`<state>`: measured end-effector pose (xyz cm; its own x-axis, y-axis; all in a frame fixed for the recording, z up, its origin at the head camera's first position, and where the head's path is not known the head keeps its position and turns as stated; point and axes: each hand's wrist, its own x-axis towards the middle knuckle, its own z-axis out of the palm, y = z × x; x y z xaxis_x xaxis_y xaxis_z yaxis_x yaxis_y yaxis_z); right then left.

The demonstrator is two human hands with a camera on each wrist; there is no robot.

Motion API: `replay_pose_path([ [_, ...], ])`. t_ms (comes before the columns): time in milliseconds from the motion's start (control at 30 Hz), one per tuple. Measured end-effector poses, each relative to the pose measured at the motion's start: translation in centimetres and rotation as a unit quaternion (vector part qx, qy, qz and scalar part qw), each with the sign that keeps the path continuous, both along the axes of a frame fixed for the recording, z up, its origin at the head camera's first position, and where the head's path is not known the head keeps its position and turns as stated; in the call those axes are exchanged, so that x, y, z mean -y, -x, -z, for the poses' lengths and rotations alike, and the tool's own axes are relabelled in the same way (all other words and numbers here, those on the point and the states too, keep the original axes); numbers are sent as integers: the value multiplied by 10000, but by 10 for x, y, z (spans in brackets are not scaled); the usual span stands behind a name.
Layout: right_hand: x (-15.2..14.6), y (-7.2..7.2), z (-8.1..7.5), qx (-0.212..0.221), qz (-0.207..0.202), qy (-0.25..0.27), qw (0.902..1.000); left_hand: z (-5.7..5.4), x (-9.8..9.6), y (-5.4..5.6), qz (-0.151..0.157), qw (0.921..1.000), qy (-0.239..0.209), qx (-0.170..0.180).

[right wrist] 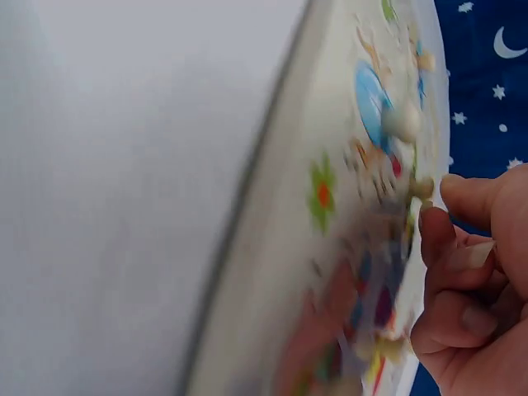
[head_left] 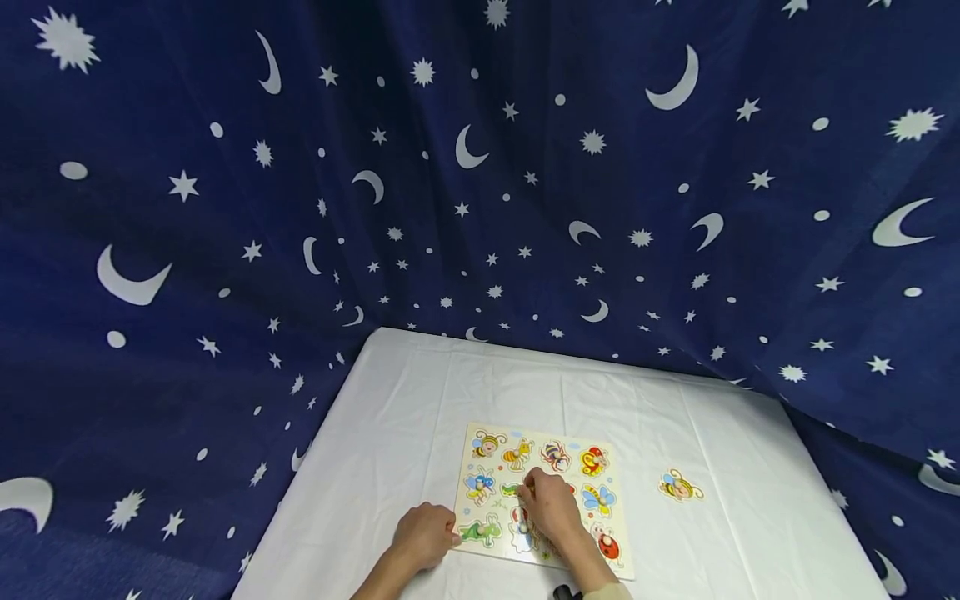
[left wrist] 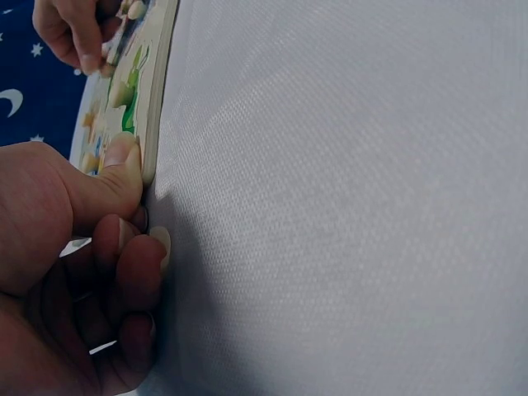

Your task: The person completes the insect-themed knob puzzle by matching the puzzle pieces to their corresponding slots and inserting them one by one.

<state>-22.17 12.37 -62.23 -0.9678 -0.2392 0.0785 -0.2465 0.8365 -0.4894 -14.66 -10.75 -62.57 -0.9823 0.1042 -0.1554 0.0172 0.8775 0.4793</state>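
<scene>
A wooden knob puzzle board (head_left: 626, 568) with colourful insect pieces lies on the white cloth. My left hand (head_left: 426, 533) grips its near left corner, thumb on top and the other fingers curled at the edge, beside the green grasshopper piece (head_left: 483, 530). Over the board's middle, my right hand (head_left: 553, 504) pinches at the small knob (right wrist: 421, 189) of a green puzzle piece (head_left: 510, 490) with thumb and forefinger. That hand covers part of the middle row. A loose bee piece (head_left: 680, 486) rests on the cloth, right of the board.
The white cloth (head_left: 360, 467) covers the table around the board. Dark blue curtains (head_left: 480, 192) with moons and stars hang behind it and along the sides. A black object (head_left: 564, 592) shows by the right sleeve (head_left: 609, 592).
</scene>
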Motion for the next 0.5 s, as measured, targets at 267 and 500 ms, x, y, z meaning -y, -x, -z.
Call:
replay_pose_path([
  [267,-26,10,-11,-175,261,74,9995,-1,2,0,-24,9998,97,-145],
  [500,-55,22,-19,146,727,-18,9972,0,0,-1,-15,9998,95,-168],
])
